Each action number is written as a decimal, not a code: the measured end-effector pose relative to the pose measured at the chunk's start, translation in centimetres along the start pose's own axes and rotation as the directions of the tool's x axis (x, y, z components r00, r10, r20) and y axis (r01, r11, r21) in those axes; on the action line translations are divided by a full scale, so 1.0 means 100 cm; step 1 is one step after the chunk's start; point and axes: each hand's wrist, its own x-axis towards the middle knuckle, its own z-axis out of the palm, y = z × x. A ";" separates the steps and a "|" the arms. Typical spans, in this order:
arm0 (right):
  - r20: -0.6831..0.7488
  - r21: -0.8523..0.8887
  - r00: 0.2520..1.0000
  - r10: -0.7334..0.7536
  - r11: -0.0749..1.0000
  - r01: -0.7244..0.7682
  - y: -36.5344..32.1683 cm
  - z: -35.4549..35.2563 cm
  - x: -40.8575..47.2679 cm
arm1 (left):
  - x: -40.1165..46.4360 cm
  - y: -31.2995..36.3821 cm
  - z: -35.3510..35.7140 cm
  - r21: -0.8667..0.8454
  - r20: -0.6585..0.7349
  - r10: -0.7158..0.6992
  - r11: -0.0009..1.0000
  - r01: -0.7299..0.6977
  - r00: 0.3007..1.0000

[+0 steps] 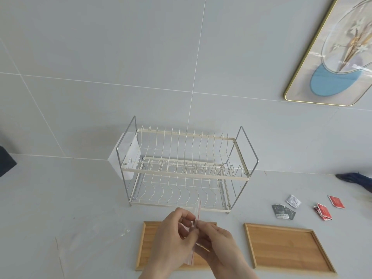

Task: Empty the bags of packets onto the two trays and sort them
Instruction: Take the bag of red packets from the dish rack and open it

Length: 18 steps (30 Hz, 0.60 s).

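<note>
Both hands hold a clear zip bag (pixel 196 215) with a red seal strip, upright over the left wooden tray (pixel 143 246). My left hand (pixel 173 236) pinches one side of the bag's mouth, and my right hand (pixel 218 244) pinches the other side. The right wooden tray (pixel 285 248) lies bare. Beyond it on the counter lie grey packets (pixel 282 212), a white packet (pixel 293 201) and red packets (pixel 322 211), with one more red packet (pixel 335 201) further right. I cannot tell what the bag contains.
A white two-tier wire dish rack (pixel 181 170) stands against the tiled wall behind the trays. Another clear plastic bag (pixel 90 238) lies flat on the counter at the left. Dark fabric (pixel 356 179) rests at the far right.
</note>
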 end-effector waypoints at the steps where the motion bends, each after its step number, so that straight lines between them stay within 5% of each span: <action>1: -0.003 -0.004 1.000 0.002 1.000 -0.002 0.000 0.000 0.000 | 0.000 -0.001 0.000 -0.005 0.006 0.003 1.000 -0.003 1.000; 8: -0.040 -0.103 0.998 -0.047 0.994 0.043 0.001 -0.001 0.003 | -0.002 -0.004 -0.004 -0.040 0.035 -0.036 0.998 0.037 0.999; 15: -0.061 -0.348 0.962 -0.265 0.909 0.228 0.001 -0.003 0.006 | -0.001 -0.011 -0.007 0.011 0.021 -0.072 0.997 0.072 0.997; 18: -0.053 -0.362 0.951 -0.305 0.893 0.267 -0.003 -0.002 0.007 | -0.001 -0.005 -0.006 -0.094 0.026 -0.075 0.993 0.077 0.997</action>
